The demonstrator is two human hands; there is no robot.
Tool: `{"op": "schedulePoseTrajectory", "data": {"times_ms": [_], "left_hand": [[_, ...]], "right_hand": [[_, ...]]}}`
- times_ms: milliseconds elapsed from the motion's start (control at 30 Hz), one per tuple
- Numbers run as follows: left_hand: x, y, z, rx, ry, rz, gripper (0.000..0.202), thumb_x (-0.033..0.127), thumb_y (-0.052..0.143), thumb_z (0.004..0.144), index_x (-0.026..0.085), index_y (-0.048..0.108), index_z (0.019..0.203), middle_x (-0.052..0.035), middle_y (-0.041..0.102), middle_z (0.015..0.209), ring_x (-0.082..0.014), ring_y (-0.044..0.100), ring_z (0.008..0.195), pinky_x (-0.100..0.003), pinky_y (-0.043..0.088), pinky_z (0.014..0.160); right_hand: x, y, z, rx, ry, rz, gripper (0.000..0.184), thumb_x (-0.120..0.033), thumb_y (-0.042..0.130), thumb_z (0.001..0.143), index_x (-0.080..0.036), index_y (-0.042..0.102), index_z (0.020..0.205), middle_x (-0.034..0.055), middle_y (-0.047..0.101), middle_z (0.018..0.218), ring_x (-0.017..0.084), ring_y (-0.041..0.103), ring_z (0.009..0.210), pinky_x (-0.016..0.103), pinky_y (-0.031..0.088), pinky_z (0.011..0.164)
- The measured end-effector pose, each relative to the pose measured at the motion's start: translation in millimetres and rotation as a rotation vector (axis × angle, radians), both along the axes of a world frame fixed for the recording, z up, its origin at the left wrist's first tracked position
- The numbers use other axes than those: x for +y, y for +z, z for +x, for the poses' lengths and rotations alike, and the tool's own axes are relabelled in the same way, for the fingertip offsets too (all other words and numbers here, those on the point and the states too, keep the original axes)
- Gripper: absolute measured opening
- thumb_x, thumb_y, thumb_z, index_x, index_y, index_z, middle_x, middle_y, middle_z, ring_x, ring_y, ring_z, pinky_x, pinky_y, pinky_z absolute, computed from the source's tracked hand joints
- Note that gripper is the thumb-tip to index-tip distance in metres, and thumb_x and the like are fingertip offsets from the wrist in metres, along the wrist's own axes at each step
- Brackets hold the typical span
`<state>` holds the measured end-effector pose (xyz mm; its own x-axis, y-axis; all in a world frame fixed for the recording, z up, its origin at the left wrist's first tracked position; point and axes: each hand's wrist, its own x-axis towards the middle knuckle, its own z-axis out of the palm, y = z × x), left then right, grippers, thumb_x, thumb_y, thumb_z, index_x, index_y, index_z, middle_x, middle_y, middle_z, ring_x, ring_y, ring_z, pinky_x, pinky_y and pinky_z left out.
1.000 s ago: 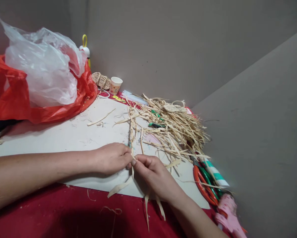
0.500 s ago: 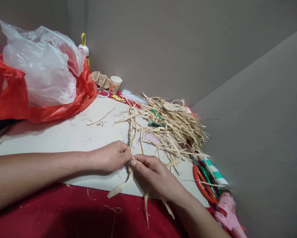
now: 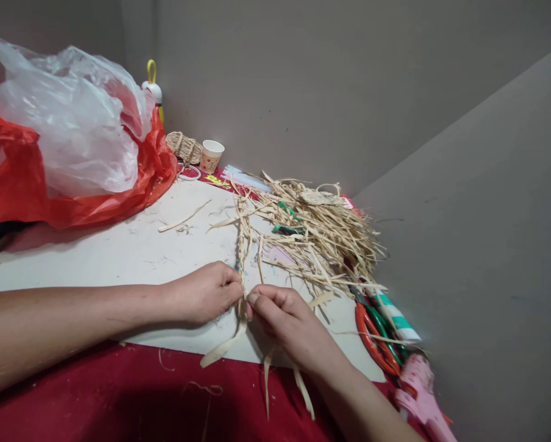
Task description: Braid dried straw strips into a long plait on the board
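Note:
A thin braid of pale dried straw (image 3: 242, 245) runs from the straw heap toward me, its loose strands hanging below my hands. My left hand (image 3: 215, 291) pinches the braid near its lower end, fingers curled tight. Close beside it on the right, my right hand (image 3: 284, 319) grips a strand between thumb and index finger. Further strand ends (image 3: 303, 393) dangle under my right hand over the red cloth. One broad flat strand (image 3: 222, 353) curves out to the lower left. The exact crossing of the strands is partly hidden by my fingers.
A heap of straw (image 3: 335, 227) lies on the white board (image 3: 192, 245). Orange-handled scissors (image 3: 371, 341) and a pink glue gun (image 3: 420, 393) are at right. White and red plastic bags (image 3: 72, 135) stand at left. A paper cup (image 3: 211, 157) and a woven piece (image 3: 183, 147) sit behind.
My right hand has drawn slightly away from my left, opening a small gap between the fingertips. The left hand keeps its pinch on the braid. The view has shifted slightly.

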<state>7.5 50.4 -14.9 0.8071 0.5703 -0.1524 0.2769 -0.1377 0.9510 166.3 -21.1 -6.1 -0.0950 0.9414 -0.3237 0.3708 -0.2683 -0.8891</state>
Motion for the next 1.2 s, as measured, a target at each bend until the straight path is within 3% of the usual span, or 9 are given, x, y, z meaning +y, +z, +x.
{"op": "schedulePoseTrajectory", "data": {"times_ms": [167, 433, 567, 667, 767, 867, 1000, 1133, 1200], "left_hand": [[-0.3, -3.7, 0.0, -0.034, 0.001, -0.025, 0.027, 0.022, 0.037, 0.078, 0.015, 0.057, 0.06, 0.0039, 0.047, 0.053, -0.0086, 0.039, 0.051, -0.021, 0.032, 0.053], [-1.9, 0.5, 2.0, -0.056, 0.021, -0.147, 0.022, 0.018, 0.039, 0.073, 0.016, 0.049, 0.053, 0.0031, 0.049, 0.052, -0.0091, 0.043, 0.053, -0.022, 0.035, 0.057], [-3.4, -3.1, 2.2, -0.145, 0.027, -0.217, 0.021, 0.021, 0.044, 0.075, 0.014, 0.053, 0.058, 0.0019, 0.052, 0.057, -0.0086, 0.044, 0.055, -0.022, 0.035, 0.058], [-5.1, -3.5, 2.2, -0.194, 0.046, -0.259, 0.022, 0.024, 0.047, 0.076, 0.014, 0.051, 0.057, 0.0035, 0.047, 0.054, -0.0066, 0.036, 0.051, -0.021, 0.03, 0.053], [-7.8, -1.2, 3.0, -0.214, 0.095, -0.326, 0.025, 0.024, 0.049, 0.077, 0.014, 0.049, 0.054, 0.0047, 0.044, 0.049, -0.0054, 0.032, 0.047, -0.021, 0.026, 0.049], [-10.3, -0.9, 4.3, -0.224, 0.177, -0.363, 0.026, 0.024, 0.05, 0.077, 0.014, 0.049, 0.053, 0.0041, 0.046, 0.048, -0.0054, 0.037, 0.047, -0.021, 0.03, 0.051], [-11.1, -2.3, 5.4, -0.261, 0.227, -0.369, 0.025, 0.026, 0.051, 0.078, 0.013, 0.05, 0.056, 0.003, 0.048, 0.049, -0.0056, 0.039, 0.046, -0.021, 0.032, 0.05], [-8.9, 0.6, 4.9, -0.268, 0.274, -0.398, 0.025, 0.03, 0.053, 0.077, 0.014, 0.049, 0.058, 0.0064, 0.041, 0.045, -0.0038, 0.032, 0.04, -0.019, 0.025, 0.042], [-7.6, 2.6, 4.0, -0.272, 0.259, -0.43, 0.027, 0.031, 0.055, 0.076, 0.015, 0.047, 0.057, 0.0074, 0.039, 0.044, -0.0027, 0.028, 0.038, -0.018, 0.021, 0.04]], "right_hand": [[-6.4, -9.5, -9.9, 0.058, -0.124, -0.085, 0.026, -0.028, 0.042, 0.082, -0.017, 0.052, 0.061, -0.0083, 0.031, 0.039, 0.006, 0.023, 0.036, 0.02, 0.017, 0.037], [-10.2, -3.7, -19.4, -0.137, -0.119, 0.196, 0.026, -0.02, 0.043, 0.081, -0.014, 0.06, 0.062, -0.0028, 0.049, 0.053, 0.008, 0.042, 0.051, 0.018, 0.032, 0.049], [-10.7, -7.1, -19.6, 0.105, -0.219, 0.028, 0.027, -0.031, 0.046, 0.083, -0.015, 0.058, 0.064, -0.0069, 0.04, 0.04, 0.007, 0.034, 0.035, 0.018, 0.028, 0.037], [-11.1, -10.1, -20.6, 0.349, -0.274, -0.092, 0.029, -0.039, 0.046, 0.084, -0.016, 0.056, 0.07, -0.0096, 0.035, 0.033, 0.007, 0.031, 0.027, 0.019, 0.027, 0.032], [-12.1, -10.9, -23.0, 0.401, -0.28, -0.076, 0.029, -0.039, 0.047, 0.085, -0.015, 0.056, 0.071, -0.0085, 0.039, 0.033, 0.008, 0.037, 0.028, 0.019, 0.033, 0.035], [-13.9, -10.2, -26.3, 0.327, -0.273, -0.009, 0.032, -0.043, 0.046, 0.086, -0.016, 0.055, 0.072, -0.0078, 0.041, 0.034, 0.008, 0.038, 0.03, 0.02, 0.035, 0.038], [-18.4, -3.8, -28.6, 0.183, -0.181, 0.022, 0.034, -0.045, 0.042, 0.089, -0.016, 0.053, 0.074, -0.0058, 0.046, 0.041, 0.009, 0.043, 0.038, 0.021, 0.037, 0.045], [-25.5, 14.8, -16.8, -0.006, 0.142, 0.019, 0.041, -0.046, 0.041, 0.09, -0.016, 0.053, 0.064, -0.0001, 0.054, 0.054, 0.011, 0.049, 0.051, 0.022, 0.036, 0.05], [-26.6, 24.5, -4.4, -0.079, 0.129, 0.102, 0.045, -0.046, 0.043, 0.089, -0.015, 0.054, 0.059, 0.0013, 0.055, 0.055, 0.012, 0.048, 0.052, 0.023, 0.035, 0.05]]}}
